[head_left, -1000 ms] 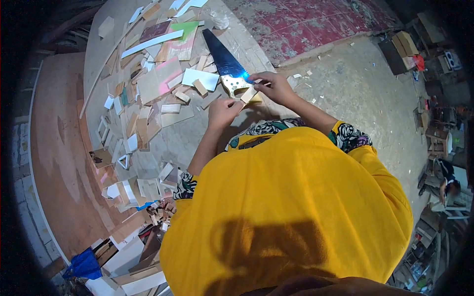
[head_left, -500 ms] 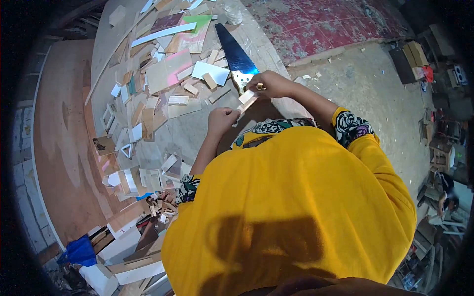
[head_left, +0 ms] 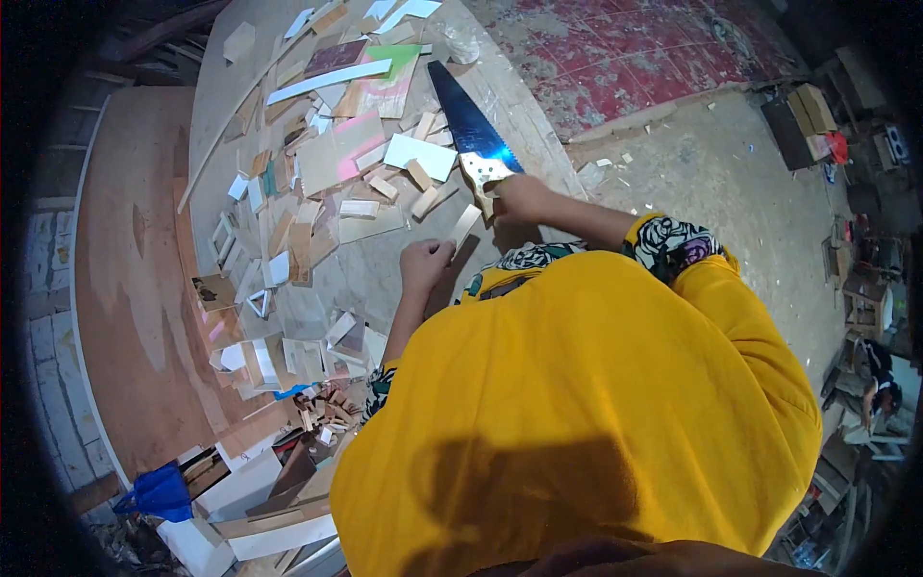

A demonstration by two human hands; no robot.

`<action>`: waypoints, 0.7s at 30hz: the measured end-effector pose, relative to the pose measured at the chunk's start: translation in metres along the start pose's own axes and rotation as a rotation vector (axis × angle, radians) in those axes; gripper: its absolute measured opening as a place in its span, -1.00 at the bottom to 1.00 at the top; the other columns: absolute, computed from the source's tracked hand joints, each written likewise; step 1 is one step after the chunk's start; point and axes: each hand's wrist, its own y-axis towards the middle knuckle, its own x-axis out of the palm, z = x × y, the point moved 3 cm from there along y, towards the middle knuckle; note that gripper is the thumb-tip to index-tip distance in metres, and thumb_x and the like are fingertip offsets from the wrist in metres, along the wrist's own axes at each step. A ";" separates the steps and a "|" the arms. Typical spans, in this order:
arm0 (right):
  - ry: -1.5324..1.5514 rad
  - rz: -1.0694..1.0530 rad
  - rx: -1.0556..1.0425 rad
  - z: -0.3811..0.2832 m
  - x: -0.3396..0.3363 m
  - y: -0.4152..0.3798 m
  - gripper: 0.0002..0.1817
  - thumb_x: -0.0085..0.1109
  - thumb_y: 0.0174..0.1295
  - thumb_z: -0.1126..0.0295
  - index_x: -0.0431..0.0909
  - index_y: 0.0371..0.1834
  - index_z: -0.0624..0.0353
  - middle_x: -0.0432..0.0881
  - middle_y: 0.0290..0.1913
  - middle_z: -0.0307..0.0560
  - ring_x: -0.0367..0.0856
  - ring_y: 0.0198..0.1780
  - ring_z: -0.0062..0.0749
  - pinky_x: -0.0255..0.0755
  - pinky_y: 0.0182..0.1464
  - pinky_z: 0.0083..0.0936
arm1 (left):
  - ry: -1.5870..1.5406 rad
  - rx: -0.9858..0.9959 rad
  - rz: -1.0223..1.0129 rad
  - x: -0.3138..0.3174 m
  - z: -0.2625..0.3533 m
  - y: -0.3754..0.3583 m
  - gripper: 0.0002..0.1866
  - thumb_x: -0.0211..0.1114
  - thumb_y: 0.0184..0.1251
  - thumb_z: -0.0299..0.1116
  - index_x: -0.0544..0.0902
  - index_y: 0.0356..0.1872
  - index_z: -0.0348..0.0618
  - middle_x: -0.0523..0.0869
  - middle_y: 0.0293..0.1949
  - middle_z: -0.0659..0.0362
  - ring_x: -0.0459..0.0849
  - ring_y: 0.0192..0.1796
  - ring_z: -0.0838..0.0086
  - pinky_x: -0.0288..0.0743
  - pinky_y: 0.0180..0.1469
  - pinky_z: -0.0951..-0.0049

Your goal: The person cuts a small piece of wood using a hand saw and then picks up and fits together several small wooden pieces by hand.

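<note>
My left hand (head_left: 424,263) is closed on the near end of a narrow pale wood strip (head_left: 465,223), which points away from me over the worktop. My right hand (head_left: 526,199) is at the wooden handle of a hand saw (head_left: 469,128), its fingers curled in against the handle and partly hidden. The saw lies with its dark blade pointing away and a pale handle towards me. A small wood block (head_left: 425,201) rests on the worktop beyond my left hand, beside a thin dark strip. A white rectangular board piece (head_left: 420,157) lies left of the saw.
Many wood and white board offcuts (head_left: 341,154) cover the worktop (head_left: 361,264). A clear plastic cup (head_left: 462,45) stands at the far end. A large brown panel (head_left: 135,279) lies at left, with a blue bag (head_left: 160,492) and scraps below it. Boxes (head_left: 806,113) sit on the floor at right.
My right hand has let go of a small wood block, now on the worktop, and moved to the saw handle. My left hand keeps the strip. The view has shifted slightly.
</note>
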 end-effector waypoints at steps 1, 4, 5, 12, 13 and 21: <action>0.034 -0.136 0.063 0.001 0.013 0.003 -0.60 0.31 -0.19 0.16 0.58 -0.27 0.14 0.60 -0.28 0.11 0.58 -0.20 -0.04 0.46 -0.19 -0.27 | 0.035 0.024 0.020 0.000 -0.003 0.001 -0.59 0.16 0.00 -0.01 0.66 -0.63 -0.19 0.60 -0.68 0.06 0.61 -0.58 0.29 0.44 -0.43 0.35; 0.012 0.080 0.042 -0.003 0.028 0.015 -0.60 0.31 -0.17 0.16 0.54 -0.33 0.21 0.60 -0.28 0.11 0.59 -0.22 -0.03 0.46 -0.19 -0.25 | 0.121 0.048 0.053 -0.006 0.005 0.002 -0.60 0.15 0.01 -0.01 0.66 -0.61 -0.18 0.60 -0.64 0.01 0.61 -0.52 0.18 0.45 -0.39 0.28; 0.010 0.117 0.037 0.001 0.030 0.017 -0.60 0.30 -0.15 0.17 0.51 -0.33 0.24 0.60 -0.28 0.13 0.59 -0.23 -0.01 0.46 -0.19 -0.22 | 0.168 0.048 0.061 -0.008 0.011 0.001 -0.60 0.15 0.01 -0.01 0.66 -0.59 -0.18 0.60 -0.62 -0.02 0.60 -0.49 0.12 0.45 -0.38 0.25; 0.110 0.415 -0.005 0.019 0.023 -0.025 -0.68 0.26 -0.13 0.26 0.48 -0.36 0.23 0.59 -0.33 0.12 0.57 -0.27 0.04 0.44 -0.25 -0.22 | 0.260 0.191 0.112 -0.005 0.026 0.005 -0.62 0.13 0.01 -0.04 0.65 -0.54 -0.18 0.61 -0.53 -0.07 0.59 -0.42 0.03 0.47 -0.30 0.17; 0.290 0.521 0.086 0.025 0.015 -0.042 -0.68 0.23 -0.13 0.32 0.48 -0.30 0.24 0.60 -0.36 0.09 0.58 -0.30 -0.03 0.44 -0.26 -0.25 | 0.284 0.196 0.059 -0.001 0.028 0.006 -0.63 0.13 0.01 -0.04 0.66 -0.53 -0.18 0.62 -0.51 -0.08 0.60 -0.39 0.03 0.47 -0.28 0.17; 1.325 0.990 0.233 0.033 0.054 -0.186 -0.74 0.04 -0.05 0.58 0.44 -0.21 0.26 0.45 -0.44 -0.28 0.42 -0.37 -0.60 0.37 -0.31 -0.60 | 0.350 0.327 -0.199 0.062 0.040 0.028 -0.61 0.12 -0.04 -0.03 0.68 -0.43 -0.14 0.63 -0.43 -0.10 0.61 -0.31 0.04 0.48 -0.22 0.17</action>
